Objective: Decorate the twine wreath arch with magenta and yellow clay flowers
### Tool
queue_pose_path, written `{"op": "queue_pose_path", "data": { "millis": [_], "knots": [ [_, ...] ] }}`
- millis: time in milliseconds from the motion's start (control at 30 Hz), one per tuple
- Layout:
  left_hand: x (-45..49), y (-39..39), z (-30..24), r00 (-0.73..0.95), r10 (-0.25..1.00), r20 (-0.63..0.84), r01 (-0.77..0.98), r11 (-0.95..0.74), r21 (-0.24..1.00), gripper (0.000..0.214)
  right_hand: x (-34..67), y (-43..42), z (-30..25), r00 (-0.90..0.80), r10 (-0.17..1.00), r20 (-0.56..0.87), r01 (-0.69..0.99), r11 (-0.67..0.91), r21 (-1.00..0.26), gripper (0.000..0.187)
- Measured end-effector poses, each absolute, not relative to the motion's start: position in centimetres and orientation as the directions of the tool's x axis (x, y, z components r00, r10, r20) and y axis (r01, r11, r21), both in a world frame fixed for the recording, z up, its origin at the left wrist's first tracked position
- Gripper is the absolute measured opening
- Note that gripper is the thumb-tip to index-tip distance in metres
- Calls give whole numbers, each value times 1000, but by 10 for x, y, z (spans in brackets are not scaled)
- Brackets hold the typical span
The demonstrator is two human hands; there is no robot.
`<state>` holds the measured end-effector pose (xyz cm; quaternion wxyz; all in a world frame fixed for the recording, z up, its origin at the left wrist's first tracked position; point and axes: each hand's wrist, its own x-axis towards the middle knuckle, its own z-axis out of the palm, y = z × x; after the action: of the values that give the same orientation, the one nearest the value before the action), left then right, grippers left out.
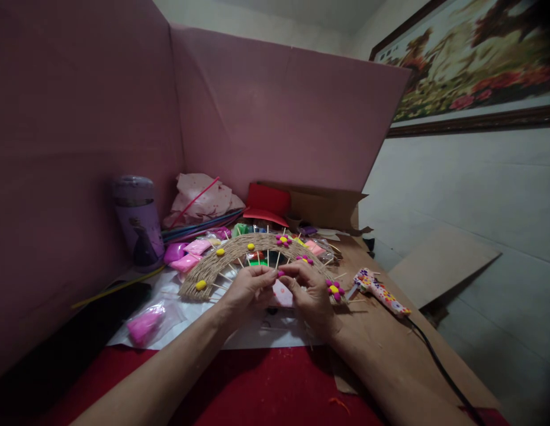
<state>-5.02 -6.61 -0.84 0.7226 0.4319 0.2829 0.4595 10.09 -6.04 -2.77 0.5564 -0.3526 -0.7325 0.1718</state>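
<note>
My left hand [252,287] and my right hand [311,296] meet in front of an arch wrapped in brown twine [234,247], fingertips close together. A small magenta lump of modelling clay [280,274] shows at the fingertips of my right hand, which is closed in a pinch. The left fingers are pinched too; what they hold, if anything, is hidden. Thin wooden sticks [277,260] poke out from both edges of the arch. On its right half are magenta clay flowers [335,290] with yellow centres. Yellow clay dots [200,285] without petals sit along the left half.
A flower-patterned glue gun [381,290] with a black cord lies at the right. Bagged pink clay [145,325] rests at the left on white paper [275,337]. Farther back stand a purple tumbler [139,225] and a red box-like thing [268,201]. Pink panels [275,118] rise behind.
</note>
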Motion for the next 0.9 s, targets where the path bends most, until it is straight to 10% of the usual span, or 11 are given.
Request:
{"op": "queue_pose_path", "data": {
  "millis": [900],
  "knots": [
    [-50, -66, -10, 404, 915, -9, -438, 202, 876, 32, 100, -62, -26, -127, 721, 681, 328, 678, -657, 6]
  ]
}}
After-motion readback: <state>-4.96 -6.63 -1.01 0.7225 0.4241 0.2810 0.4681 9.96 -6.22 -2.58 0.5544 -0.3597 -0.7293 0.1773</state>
